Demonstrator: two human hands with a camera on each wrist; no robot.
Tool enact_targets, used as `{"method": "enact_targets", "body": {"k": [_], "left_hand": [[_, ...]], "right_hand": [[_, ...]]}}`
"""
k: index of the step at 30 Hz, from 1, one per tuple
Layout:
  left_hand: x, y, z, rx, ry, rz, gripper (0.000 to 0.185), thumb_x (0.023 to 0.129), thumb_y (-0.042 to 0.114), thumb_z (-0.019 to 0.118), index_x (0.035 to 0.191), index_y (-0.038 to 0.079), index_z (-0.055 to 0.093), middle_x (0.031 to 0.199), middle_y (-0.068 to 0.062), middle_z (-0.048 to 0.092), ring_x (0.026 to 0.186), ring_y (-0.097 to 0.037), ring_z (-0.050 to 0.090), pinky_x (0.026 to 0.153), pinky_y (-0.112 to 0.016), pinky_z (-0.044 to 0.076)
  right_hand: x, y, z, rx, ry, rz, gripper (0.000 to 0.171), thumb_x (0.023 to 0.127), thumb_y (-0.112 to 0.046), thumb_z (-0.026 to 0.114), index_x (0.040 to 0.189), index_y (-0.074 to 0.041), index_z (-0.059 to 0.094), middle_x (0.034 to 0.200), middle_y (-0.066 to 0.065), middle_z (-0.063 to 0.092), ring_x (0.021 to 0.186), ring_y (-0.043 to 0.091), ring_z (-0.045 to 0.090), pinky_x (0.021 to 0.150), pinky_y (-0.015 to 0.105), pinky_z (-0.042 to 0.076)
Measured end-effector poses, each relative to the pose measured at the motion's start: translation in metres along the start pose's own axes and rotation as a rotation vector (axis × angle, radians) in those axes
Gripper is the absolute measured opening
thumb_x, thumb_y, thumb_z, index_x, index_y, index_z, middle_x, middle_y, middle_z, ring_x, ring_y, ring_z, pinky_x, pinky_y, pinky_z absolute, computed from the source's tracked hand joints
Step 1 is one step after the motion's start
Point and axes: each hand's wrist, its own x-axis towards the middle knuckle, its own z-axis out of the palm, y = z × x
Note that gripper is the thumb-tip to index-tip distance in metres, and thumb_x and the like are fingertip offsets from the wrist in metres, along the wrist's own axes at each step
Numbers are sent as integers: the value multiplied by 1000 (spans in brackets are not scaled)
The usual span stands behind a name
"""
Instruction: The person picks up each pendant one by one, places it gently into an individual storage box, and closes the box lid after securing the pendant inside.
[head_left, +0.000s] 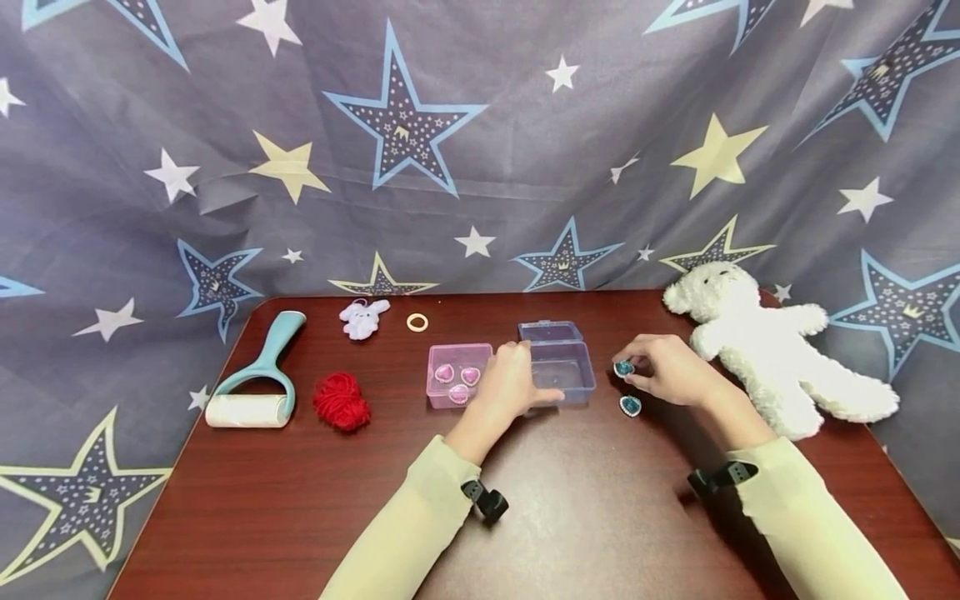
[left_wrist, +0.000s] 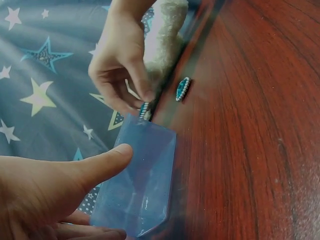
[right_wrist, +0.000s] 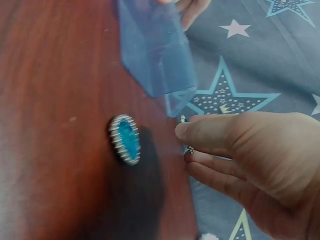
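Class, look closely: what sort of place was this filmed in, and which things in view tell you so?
Probably a home craft or play corner staged for filming: a star-printed cloth backdrop hangs behind a small wooden table holding a white plush bear and small boxes of heart gems.

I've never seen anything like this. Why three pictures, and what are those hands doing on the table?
No machine here: a person works with bare hands, wearing three cameras. The wide picture comes from the head, the other two from small cameras strapped to each wrist, so they show the same moment close up.

The left hand steadies an open blue plastic box. The right hand pinches a blue heart-shaped gem beside that box; a second blue gem lies flat on the dark red table.

Next to the blue box stands a pink box holding pink heart gems. Further left lie red yarn, a lint roller, a small white bunny charm and a pale ring. A white teddy bear lies on the right.
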Motion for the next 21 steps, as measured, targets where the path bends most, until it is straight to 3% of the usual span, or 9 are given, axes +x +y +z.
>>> {"method": "enact_targets", "body": {"k": [11,21], "left_hand": [[-1,-1,-1,21,28,7,82,66,55,99,113,-5,70,103,-23,75,97,-37,77,86,-45,63],[0,1,-1,53,2,11,89,69,58,97,124,-7,70,106,-19,74,96,-34,79,84,-41,65]], "right_hand": [[27,-14,-13,40,48,-13,26,84,-2,87,109,-8,82,100,2,79,89,18,74,80,40,62],[60,-46,-6,106,5,-95,24,87,-5,85,110,-8,81,101,1,78,90,17,75,81,42,62]]}}
